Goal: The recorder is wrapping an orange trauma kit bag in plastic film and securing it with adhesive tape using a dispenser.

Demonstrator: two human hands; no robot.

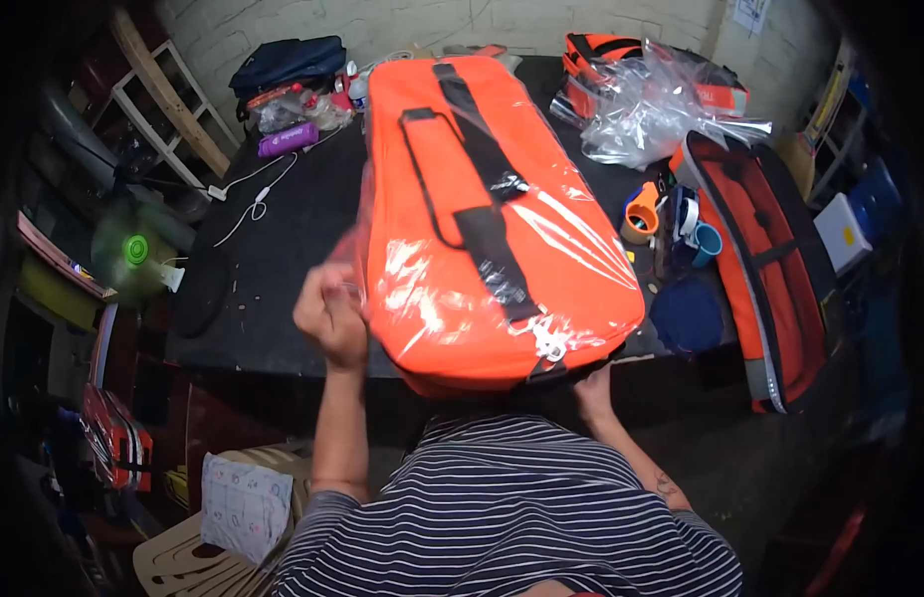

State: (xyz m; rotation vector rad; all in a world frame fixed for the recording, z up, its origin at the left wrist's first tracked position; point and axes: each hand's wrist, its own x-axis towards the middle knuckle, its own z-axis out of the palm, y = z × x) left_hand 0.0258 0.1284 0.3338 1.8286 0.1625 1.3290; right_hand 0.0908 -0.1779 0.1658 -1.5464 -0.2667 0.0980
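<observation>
One orange bag [450,184], clear wrap [566,247], right hand [592,390] (fingers hidden).

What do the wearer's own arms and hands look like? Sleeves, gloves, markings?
Left hand and visible part of right hand: bare, no gloves. Short sleeves, dark with thin pale stripes. Right forearm bears a dark tattoo-like marking; finer detail unclear.
</observation>
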